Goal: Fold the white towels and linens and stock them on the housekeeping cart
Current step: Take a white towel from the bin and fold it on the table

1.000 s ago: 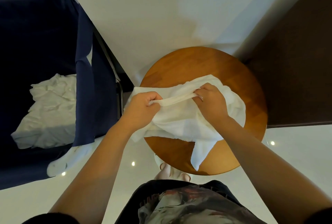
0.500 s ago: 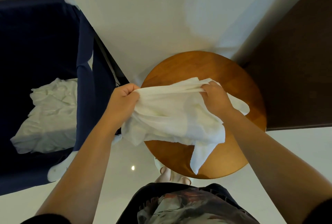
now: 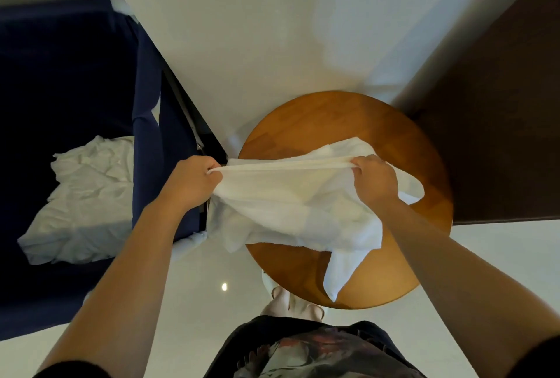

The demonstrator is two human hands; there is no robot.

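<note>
Over the round wooden table (image 3: 357, 117), the left hand (image 3: 194, 182) and right hand (image 3: 374, 179) each pinch the white towel (image 3: 291, 208) (top hem taut), likely awaiting its 1st fold.

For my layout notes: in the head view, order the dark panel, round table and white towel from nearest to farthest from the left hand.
1. white towel, gripped by the left hand itself.
2. round table, just to its right.
3. dark panel, far right, beyond the table.
</note>
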